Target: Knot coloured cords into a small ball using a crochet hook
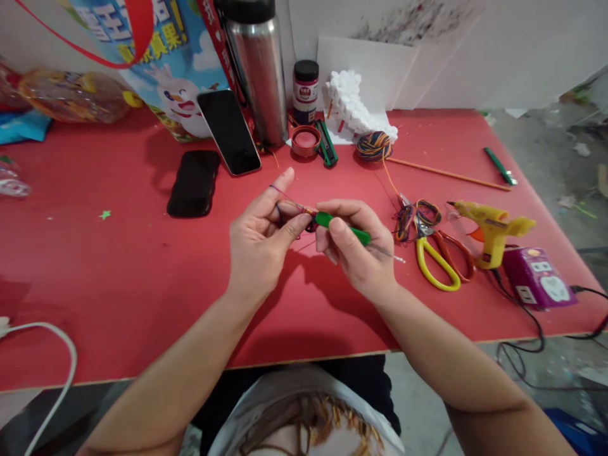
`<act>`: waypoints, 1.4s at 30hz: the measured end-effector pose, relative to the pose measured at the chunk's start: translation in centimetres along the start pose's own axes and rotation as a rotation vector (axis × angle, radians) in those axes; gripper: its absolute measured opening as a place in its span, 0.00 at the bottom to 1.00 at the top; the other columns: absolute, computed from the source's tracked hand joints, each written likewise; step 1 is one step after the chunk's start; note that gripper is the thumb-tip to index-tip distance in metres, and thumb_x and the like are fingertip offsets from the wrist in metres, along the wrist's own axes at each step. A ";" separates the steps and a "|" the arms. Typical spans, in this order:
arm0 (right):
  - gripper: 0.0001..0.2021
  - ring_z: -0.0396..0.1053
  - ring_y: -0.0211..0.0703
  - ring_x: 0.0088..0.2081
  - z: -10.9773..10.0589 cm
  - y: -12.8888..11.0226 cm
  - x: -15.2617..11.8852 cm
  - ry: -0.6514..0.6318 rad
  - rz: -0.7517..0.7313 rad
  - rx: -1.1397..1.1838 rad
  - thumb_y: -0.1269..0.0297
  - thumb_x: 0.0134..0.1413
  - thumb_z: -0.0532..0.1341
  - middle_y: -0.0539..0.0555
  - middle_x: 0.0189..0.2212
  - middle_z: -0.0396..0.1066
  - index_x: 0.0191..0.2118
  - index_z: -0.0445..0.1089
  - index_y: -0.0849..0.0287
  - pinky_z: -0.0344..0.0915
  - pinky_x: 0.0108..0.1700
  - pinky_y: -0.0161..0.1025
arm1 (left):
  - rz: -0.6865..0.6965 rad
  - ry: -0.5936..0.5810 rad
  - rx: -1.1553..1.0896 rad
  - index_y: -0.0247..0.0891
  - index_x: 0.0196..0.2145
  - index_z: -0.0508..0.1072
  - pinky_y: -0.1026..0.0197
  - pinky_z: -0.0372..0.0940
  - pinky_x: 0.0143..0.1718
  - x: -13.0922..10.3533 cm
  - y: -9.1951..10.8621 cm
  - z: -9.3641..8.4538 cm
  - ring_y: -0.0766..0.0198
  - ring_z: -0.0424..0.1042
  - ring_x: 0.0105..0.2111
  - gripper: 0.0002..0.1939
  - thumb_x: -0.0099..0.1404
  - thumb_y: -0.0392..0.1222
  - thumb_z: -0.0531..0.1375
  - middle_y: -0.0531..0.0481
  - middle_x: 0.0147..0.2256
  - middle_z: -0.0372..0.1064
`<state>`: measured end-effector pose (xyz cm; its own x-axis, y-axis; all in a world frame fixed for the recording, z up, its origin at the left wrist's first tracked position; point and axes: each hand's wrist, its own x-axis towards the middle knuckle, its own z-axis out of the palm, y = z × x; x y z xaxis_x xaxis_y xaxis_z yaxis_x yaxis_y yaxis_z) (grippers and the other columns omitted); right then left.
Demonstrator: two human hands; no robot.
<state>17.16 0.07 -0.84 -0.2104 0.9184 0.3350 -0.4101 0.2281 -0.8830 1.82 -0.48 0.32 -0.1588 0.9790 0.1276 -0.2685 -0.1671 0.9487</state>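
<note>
Near the table's middle, my right hand (pixel 360 244) is closed round a crochet hook with a green grip (pixel 360 235); its thin metal end sticks out behind the hand. My left hand (pixel 266 234) pinches a small piece of dark multicoloured yarn work (pixel 311 221) between thumb and fingers. A strand of yarn (pixel 289 197) runs over its raised index finger. The hook's tip meets the yarn work, and the fingers partly hide both. To the right of my hands lie a loose bundle of yarn (pixel 405 221) and a pair of scissors with yellow and red handles (pixel 437 263).
A yarn ball (pixel 373 146) lies beside a thin stick (pixel 451 174). On the right are a yellow glue gun (pixel 494 231) and a purple box (pixel 539 278) with cables. Two phones (pixel 194 183), a steel bottle (pixel 261 76) and a printed bag (pixel 175 69) stand or lie behind and left.
</note>
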 end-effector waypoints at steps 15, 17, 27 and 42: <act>0.18 0.80 0.37 0.36 -0.7 1.0 -1.1 -0.084 -0.256 -0.256 0.67 0.72 0.63 0.57 0.53 0.81 0.63 0.74 0.52 0.80 0.43 0.40 | -0.254 -0.188 -0.317 0.40 0.55 0.82 0.69 0.73 0.35 1.5 1.5 -1.2 0.70 0.76 0.31 0.28 0.56 0.31 0.77 0.55 0.32 0.77; 0.16 0.77 0.34 0.31 -0.6 0.7 -1.0 -0.074 -0.254 -0.248 0.67 0.72 0.64 0.56 0.47 0.82 0.61 0.75 0.54 0.79 0.38 0.37 | -0.247 -0.225 -0.310 0.39 0.56 0.82 0.69 0.74 0.35 1.7 1.7 -1.6 0.69 0.77 0.30 0.28 0.57 0.30 0.76 0.54 0.32 0.78; 0.14 0.79 0.38 0.33 -0.3 0.4 -1.1 -0.031 -0.244 -0.262 0.65 0.72 0.64 0.54 0.41 0.83 0.59 0.76 0.54 0.79 0.39 0.40 | -0.225 -0.244 -0.304 0.37 0.58 0.81 0.68 0.75 0.38 2.2 2.0 -2.4 0.69 0.78 0.31 0.30 0.57 0.30 0.76 0.54 0.32 0.78; 0.13 0.76 0.36 0.29 -0.5 -0.2 -1.1 0.020 -0.240 -0.384 0.63 0.71 0.66 0.51 0.37 0.83 0.58 0.78 0.53 0.77 0.36 0.39 | -0.192 -0.139 -0.241 0.43 0.47 0.86 0.68 0.76 0.34 2.3 3.0 -2.2 0.68 0.76 0.31 0.23 0.54 0.30 0.76 0.54 0.30 0.76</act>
<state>17.90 -0.80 -1.15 -0.1314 0.8301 0.5419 -0.0852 0.5352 -0.8404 -1.46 1.00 2.77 0.0426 0.9991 0.0069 -0.5005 0.0154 0.8656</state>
